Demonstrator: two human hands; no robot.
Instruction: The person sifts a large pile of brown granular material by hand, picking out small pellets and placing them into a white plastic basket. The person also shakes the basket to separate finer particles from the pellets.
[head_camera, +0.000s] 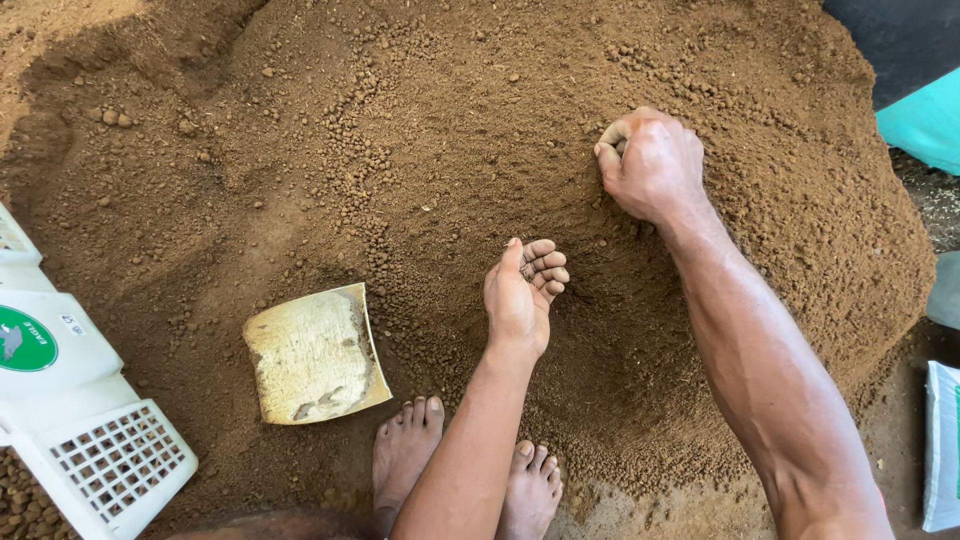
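A big heap of brown crumbly soil (440, 130) fills most of the view. My left hand (522, 290) hovers over its middle, palm turned sideways, fingers curled and apart, with nothing clearly in it. My right hand (650, 160) is further up the heap, fingers curled down into the soil as a fist. A curved pale scoop-like piece (315, 355), dusted with soil, lies on the heap to the left of my left hand. My bare feet (465, 465) stand at the heap's near edge.
A white plastic crate (90, 440) with a lattice wall sits at the lower left, small brown clods inside. A turquoise sheet (925, 120) and a white sack (940, 440) lie along the right edge.
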